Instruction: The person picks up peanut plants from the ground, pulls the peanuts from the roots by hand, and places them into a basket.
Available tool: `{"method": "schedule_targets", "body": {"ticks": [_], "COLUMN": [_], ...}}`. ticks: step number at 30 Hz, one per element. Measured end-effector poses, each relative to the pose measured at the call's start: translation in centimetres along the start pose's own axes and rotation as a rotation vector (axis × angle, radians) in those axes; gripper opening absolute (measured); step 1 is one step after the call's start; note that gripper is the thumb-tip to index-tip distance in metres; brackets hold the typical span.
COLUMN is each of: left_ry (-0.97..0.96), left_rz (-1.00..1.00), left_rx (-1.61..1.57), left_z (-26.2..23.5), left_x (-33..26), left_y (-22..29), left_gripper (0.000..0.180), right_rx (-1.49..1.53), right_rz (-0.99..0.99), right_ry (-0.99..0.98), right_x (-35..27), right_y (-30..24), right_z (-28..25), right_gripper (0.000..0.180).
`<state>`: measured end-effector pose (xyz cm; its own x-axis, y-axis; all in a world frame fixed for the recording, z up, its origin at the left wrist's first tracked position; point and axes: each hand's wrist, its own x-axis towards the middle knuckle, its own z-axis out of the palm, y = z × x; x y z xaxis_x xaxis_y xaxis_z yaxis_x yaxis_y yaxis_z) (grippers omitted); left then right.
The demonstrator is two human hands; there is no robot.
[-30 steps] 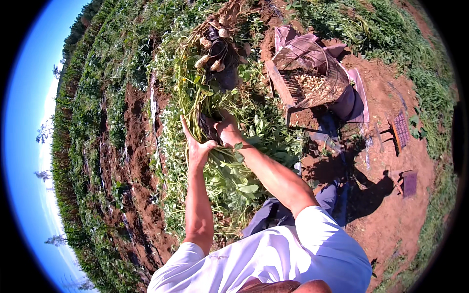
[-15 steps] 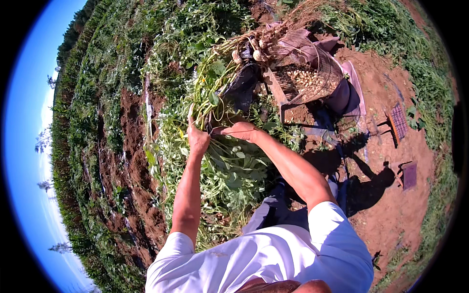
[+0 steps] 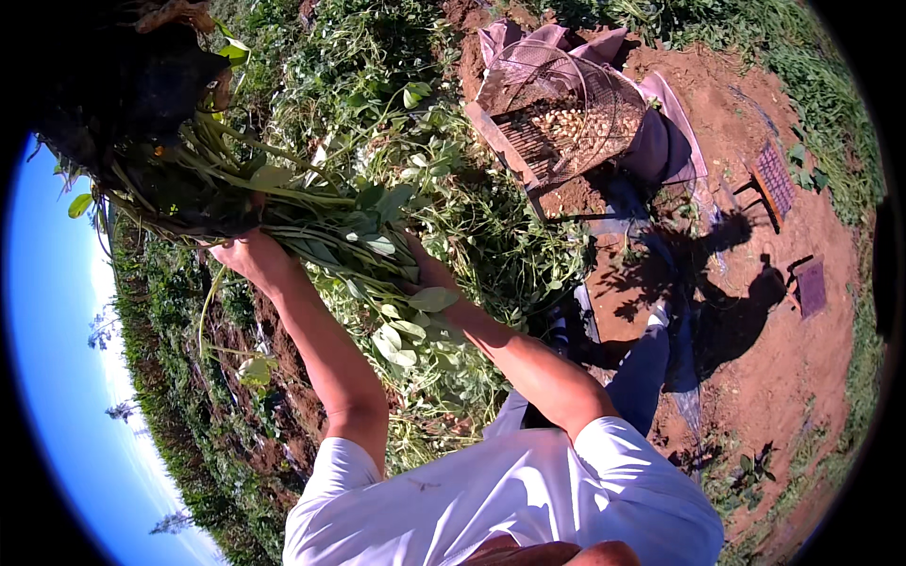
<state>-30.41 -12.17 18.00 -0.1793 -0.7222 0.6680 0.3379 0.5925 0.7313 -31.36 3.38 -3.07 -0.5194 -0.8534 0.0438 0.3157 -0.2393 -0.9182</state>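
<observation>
A leafy bunch of peanut plants [image 3: 311, 203] is raised at the upper left, its far end dark in shadow. My left hand [image 3: 253, 257] is closed around the stems under its darker part. Against the leafy end, my right hand [image 3: 429, 269] wraps round the stems, with its fingers partly covered by leaves. To the right of the bunch, and apart from it, stands a stripping frame with a row of teeth [image 3: 524, 137] under a curved wire mesh hood [image 3: 552, 71]. Loose peanuts [image 3: 590, 127] lie behind the teeth.
Purple sacking [image 3: 675, 141] drapes around the mesh hood. Pulled plants [image 3: 453, 198] are heaped between my arms and the frame. Two small stools with purple tops [image 3: 774, 179] [image 3: 810, 288] stand on bare soil at right. Crop rows [image 3: 179, 377] run along the left.
Both hands have lifted the peanut plants away from the stripping frame, up and to the left. The root end has swung from beside the frame to the upper left.
</observation>
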Motion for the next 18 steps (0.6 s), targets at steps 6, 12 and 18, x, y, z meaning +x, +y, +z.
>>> {"method": "schedule_targets", "body": {"ticks": [6,12,18], "left_ry": [-1.010,-1.398,-0.773], "left_rz": [0.136,-0.256,0.113], "left_rx": [1.285,1.446,1.023], "left_z": [8.3,3.4,7.6], "left_x": [-11.9,-20.4,-6.9], "left_y": [-18.3,-28.4,-19.9], "left_gripper": [0.082,0.079,0.096], "right_rx": [0.046,-0.625,-0.249], "right_rz": [0.502,0.414,0.568], "right_ry": [0.505,0.842,1.516], "right_x": [-2.1,-33.5,-53.9], "right_y": [6.0,1.9,-3.6], "right_z": [-10.7,-31.9,-37.0], "right_gripper": [0.053,0.035,0.037]}}
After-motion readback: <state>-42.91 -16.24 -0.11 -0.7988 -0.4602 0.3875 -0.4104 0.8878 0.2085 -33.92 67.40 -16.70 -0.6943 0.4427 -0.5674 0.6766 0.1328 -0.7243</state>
